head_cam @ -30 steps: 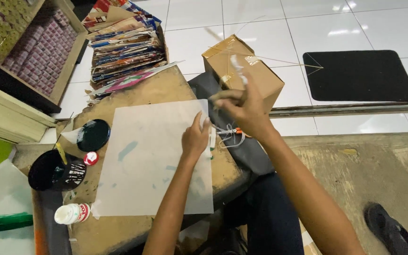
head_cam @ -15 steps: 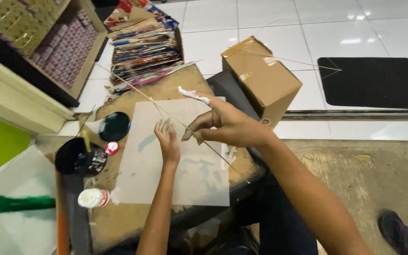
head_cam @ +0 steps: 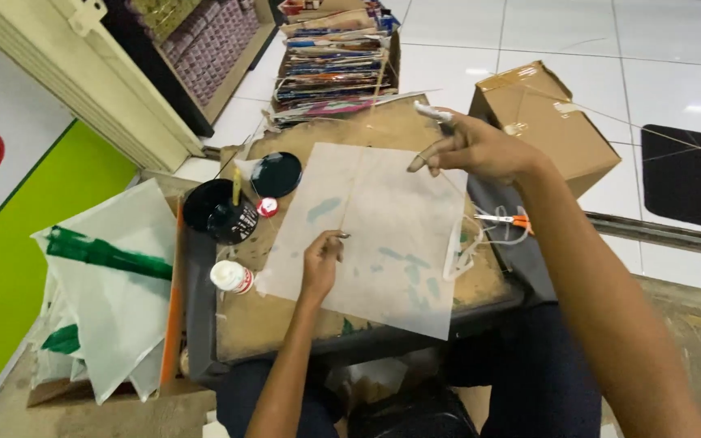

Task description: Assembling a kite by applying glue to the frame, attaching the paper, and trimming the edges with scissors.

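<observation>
- Head view: the left hand (head_cam: 320, 264) pinches the lower end of a thin stick (head_cam: 356, 188) laid down the middle of the translucent paper sheet (head_cam: 383, 243), which lies flat on the brown board (head_cam: 285, 312).
- The right hand (head_cam: 474, 148) hovers over the sheet's top corner, fingers loosely curled, one white-tipped finger extended.
- The stick looks placed but not yet fixed; the scissors (head_cam: 506, 219) and glue bottle (head_cam: 233, 277) lie idle.

The stack of magazines (head_cam: 330, 61) is cut off by the top edge. The right hand (head_cam: 480, 150) covers the far corner of the paper sheet (head_cam: 383, 243). The thin stick (head_cam: 350, 199) is barely discernible. The scissors (head_cam: 506, 219) at the board's right edge are partly hidden.
</observation>
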